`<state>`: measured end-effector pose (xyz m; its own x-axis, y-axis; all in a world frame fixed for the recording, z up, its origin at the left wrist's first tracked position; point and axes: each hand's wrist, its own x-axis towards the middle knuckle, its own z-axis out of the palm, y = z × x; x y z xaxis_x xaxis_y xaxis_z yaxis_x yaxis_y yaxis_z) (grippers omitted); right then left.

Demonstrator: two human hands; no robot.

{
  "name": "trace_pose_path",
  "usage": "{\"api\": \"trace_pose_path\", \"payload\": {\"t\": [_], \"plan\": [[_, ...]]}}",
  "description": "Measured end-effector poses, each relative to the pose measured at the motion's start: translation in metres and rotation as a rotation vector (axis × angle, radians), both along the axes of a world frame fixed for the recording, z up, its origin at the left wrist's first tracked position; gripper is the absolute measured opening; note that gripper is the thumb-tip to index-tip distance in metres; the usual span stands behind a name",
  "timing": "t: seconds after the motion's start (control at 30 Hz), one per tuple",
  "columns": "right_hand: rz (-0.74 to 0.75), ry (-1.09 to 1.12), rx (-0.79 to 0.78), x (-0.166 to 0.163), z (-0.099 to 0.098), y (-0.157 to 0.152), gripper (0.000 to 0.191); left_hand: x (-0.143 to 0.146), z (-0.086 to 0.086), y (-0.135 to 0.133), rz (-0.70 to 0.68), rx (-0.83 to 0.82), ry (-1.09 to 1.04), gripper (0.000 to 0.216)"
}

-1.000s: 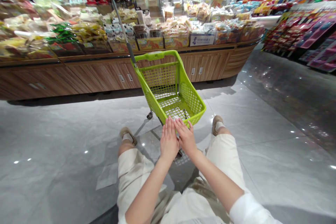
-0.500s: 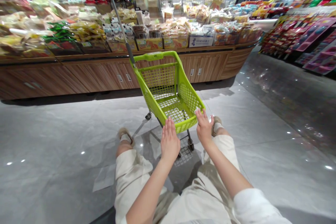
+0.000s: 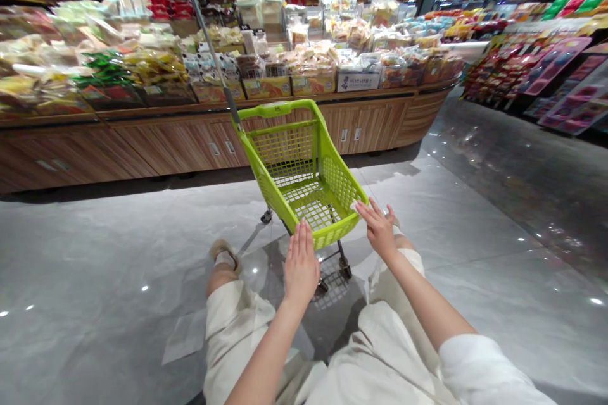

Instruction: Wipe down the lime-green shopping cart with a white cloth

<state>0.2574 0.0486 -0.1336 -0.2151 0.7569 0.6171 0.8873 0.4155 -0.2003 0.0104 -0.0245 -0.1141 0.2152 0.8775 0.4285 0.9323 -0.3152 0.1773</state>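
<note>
a lime-green plastic shopping cart [image 3: 338, 186] stands on the gray tile floor [image 3: 118, 253], between the person's feet and the wood-fronted display cabinet [image 3: 180, 152] on the far side. the left hand [image 3: 301, 259] is flat, fingers straight and together, over the near left corner of the rim [image 3: 338, 229]. the right hand [image 3: 377, 228] is at the near right corner, fingers extended and slightly spread, with a small white scrap [image 3: 354, 205], perhaps tissue, at the fingertips; whether it is pinched or merely pressed there cannot be told.

the basket should feel stiff and fairly light, its latticed walls flexing only a little, and its smooth rim may be slippery. on its casters [image 3: 346, 267] it would probably roll at a light push. the far handle [image 3: 275, 110] looks the best hold for steering; from here, the near rim suits a steadying grip.
</note>
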Motion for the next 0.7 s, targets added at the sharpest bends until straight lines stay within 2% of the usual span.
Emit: {"api": "trace_pose_path", "payload": {"t": [0.07, 0.17, 0.23, 0.3, 0.37, 0.47, 0.6, 0.7], "plan": [[-0.104, 0.057, 0.010, 0.000, -0.003, 0.004, 0.076, 0.004, 0.000, 0.001, 0.009, 0.000, -0.003, 0.090], [-0.204, 0.152, 0.023, -0.040, -0.007, -0.008, 0.075, 0.012, -0.003, 0.002, 0.063, 0.009, -0.011, 0.090], [-0.130, 0.155, 0.009, -0.080, -0.009, -0.026, 0.077, 0.015, -0.005, 0.002, 0.088, 0.017, -0.014, 0.090], [0.013, 0.114, -0.033, -0.113, -0.008, -0.044, 0.077, 0.016, -0.007, 0.002, 0.095, 0.030, -0.009, 0.088], [0.101, 0.064, -0.063, -0.128, -0.006, -0.056, 0.076, 0.013, -0.008, 0.001, 0.093, 0.040, 0.003, 0.087], [0.097, 0.017, -0.047, -0.104, -0.003, -0.052, 0.075, 0.006, -0.007, 0.000, 0.066, 0.022, 0.027, 0.086], [-0.095, 0.064, 0.001, -0.022, -0.002, -0.015, 0.073, 0.000, -0.005, 0.000, 0.045, 0.002, 0.047, 0.084], [-0.111, 0.030, -0.018, 0.018, -0.001, 0.008, 0.070, 0.002, -0.004, 0.000, 0.040, 0.002, 0.035, 0.085]]}}
